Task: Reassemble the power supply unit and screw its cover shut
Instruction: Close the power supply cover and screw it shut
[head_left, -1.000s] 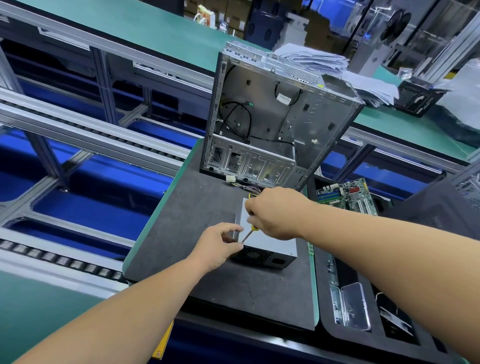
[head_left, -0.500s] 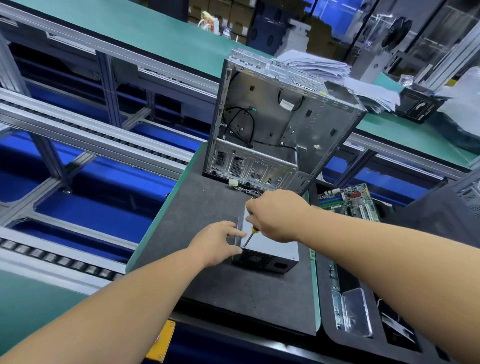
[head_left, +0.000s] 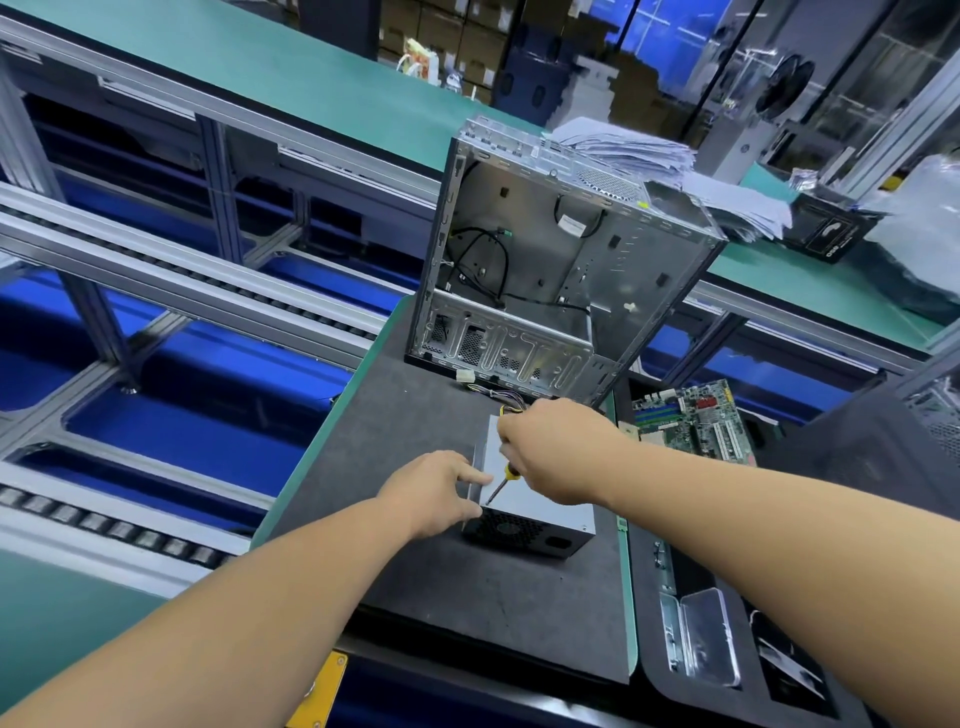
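A grey power supply unit (head_left: 545, 512) with a black fan grille facing me lies on the dark mat (head_left: 415, 415). My left hand (head_left: 434, 491) holds its left side, fingers curled over the top edge. My right hand (head_left: 556, 449) grips a small yellow-handled screwdriver (head_left: 501, 483), its tip down on the cover's near-left corner. A bundle of coloured wires (head_left: 506, 400) leaves the unit's far end.
An open, bare metal computer case (head_left: 561, 265) stands upright just behind the unit. To the right a black tray (head_left: 727, 670) holds a green motherboard (head_left: 693, 421) and metal brackets (head_left: 698, 636). A conveyor frame runs along the left. Stacked papers (head_left: 649, 161) lie behind the case.
Both hands stay on the unit, and the screwdriver tip keeps to the same corner. Only the camera view has shifted slightly.
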